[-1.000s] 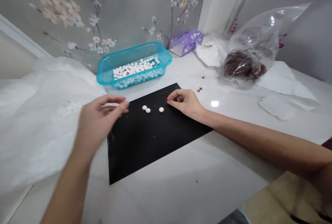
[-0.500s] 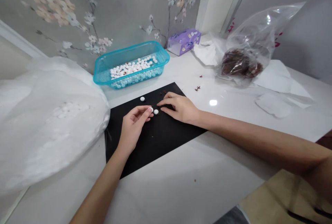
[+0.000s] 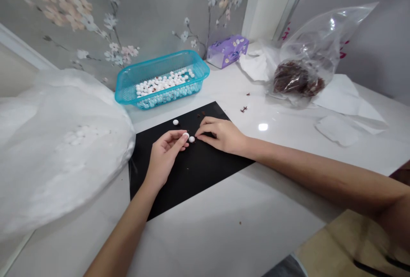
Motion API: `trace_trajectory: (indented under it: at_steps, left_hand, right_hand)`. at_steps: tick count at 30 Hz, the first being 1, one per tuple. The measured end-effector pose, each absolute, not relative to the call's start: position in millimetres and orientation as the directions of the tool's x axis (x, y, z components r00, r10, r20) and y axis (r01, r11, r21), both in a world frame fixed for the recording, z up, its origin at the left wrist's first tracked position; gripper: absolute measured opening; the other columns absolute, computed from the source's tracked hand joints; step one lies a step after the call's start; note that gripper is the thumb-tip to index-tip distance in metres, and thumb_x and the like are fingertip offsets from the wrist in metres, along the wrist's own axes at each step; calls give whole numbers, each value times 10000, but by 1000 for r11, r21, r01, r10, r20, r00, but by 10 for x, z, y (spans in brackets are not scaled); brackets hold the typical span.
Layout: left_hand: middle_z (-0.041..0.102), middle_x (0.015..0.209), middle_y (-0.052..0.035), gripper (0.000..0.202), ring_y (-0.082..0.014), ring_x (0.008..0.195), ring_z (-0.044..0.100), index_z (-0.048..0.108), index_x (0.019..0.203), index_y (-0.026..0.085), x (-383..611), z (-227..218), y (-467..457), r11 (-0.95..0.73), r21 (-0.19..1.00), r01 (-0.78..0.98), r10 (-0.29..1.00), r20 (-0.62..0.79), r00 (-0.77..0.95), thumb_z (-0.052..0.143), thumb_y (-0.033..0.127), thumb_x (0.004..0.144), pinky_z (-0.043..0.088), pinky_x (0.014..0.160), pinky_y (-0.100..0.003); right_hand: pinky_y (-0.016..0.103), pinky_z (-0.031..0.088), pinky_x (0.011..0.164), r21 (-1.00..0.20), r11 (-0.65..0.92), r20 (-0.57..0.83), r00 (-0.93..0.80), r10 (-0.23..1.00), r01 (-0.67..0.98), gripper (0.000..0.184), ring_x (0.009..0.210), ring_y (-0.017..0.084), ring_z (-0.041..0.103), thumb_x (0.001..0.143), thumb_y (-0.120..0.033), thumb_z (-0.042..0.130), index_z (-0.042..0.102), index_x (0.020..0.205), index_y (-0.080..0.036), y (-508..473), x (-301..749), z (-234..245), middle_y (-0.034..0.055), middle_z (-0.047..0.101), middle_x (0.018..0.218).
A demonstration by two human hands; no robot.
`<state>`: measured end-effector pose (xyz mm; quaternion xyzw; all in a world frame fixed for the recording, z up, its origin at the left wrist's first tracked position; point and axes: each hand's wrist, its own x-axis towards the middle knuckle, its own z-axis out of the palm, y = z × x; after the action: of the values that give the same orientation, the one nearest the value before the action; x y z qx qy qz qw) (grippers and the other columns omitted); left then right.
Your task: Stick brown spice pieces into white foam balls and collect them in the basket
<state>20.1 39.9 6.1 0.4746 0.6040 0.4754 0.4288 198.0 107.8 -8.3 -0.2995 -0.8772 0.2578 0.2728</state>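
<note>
Between thumb and fingers, my left hand [image 3: 165, 151] pinches a small white ball [image 3: 185, 135] above a black mat [image 3: 179, 187]. Just right of it, a second white ball [image 3: 191, 139] rests on the mat. My right hand [image 3: 224, 135] is beside that second ball, thumb and fingertips pressed together; whatever they pinch is too small to make out. Farther back on the mat lies a third white ball [image 3: 176, 122]. Tiny reddish-brown bits [image 3: 203, 113] are scattered near the mat's far corner.
Behind the mat stands a blue plastic basket [image 3: 124, 93] with many white balls. A large white bag [image 3: 64, 153] bulges at the left. On the right are a clear bag of brown pieces [image 3: 296, 78], a purple tissue pack [image 3: 228, 51] and loose brown pieces [image 3: 244, 109].
My right thumb and fingertips have closed together beside the second ball. That ball has shifted very slightly. My left hand keeps its pinch on the white ball.
</note>
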Motion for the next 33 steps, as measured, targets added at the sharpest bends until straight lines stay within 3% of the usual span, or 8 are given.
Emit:
trace_trajectory:
  at_steps: [4,9,13,22,27,33]
  left_hand:
    - [680,891,-26,274,-127,763,629,673,942,199,194,48,400,66,981,183,986,-35,-165,684,348,713,499,694,-228]
    - [699,901,-45,342,-155,821,641,666,966,183,193,37,394,69,982,176,989,-44,-141,736,314,658,497,794,-275]
    - [711,873,-48,266,-163,815,647,682,866,173,199,44,383,74,981,179,992,-54,-116,750,296,640,499,793,-273]
    - [725,789,-28,268,-139,716,662,698,890,187,183,46,369,82,987,137,995,-74,-62,755,275,643,517,739,-244]
    - [732,852,-21,256,-149,804,668,717,884,213,163,23,357,40,984,175,997,-28,-67,760,254,636,515,777,-237]
    - [732,901,-40,279,-189,845,674,719,914,212,149,28,336,34,977,212,999,-24,-47,749,275,645,529,812,-302]
  right_hand:
    - [201,350,508,-789,565,318,-625,713,243,102,541,46,438,805,-212,570,649,811,-148,1125,1964,-78,23,579,852]
    - [206,251,428,-967,247,144,-662,735,65,203,464,30,338,788,-326,599,612,811,-125,1184,1981,-36,-13,541,721]
    - [209,246,446,-970,241,138,-726,674,40,218,472,33,327,785,-338,607,596,791,-120,1185,1990,-13,-34,505,646]
    - [208,248,453,-957,288,164,-755,635,34,208,483,39,321,807,-328,589,593,799,-120,1186,1996,-53,-28,497,637]
    - [210,241,458,-963,271,160,-770,618,17,211,490,48,309,793,-335,607,588,789,-125,1189,1997,-57,-50,437,578]
    - [209,251,463,-974,224,154,-769,620,-14,203,492,49,321,764,-327,640,578,767,-134,1180,1997,-64,-58,426,570]
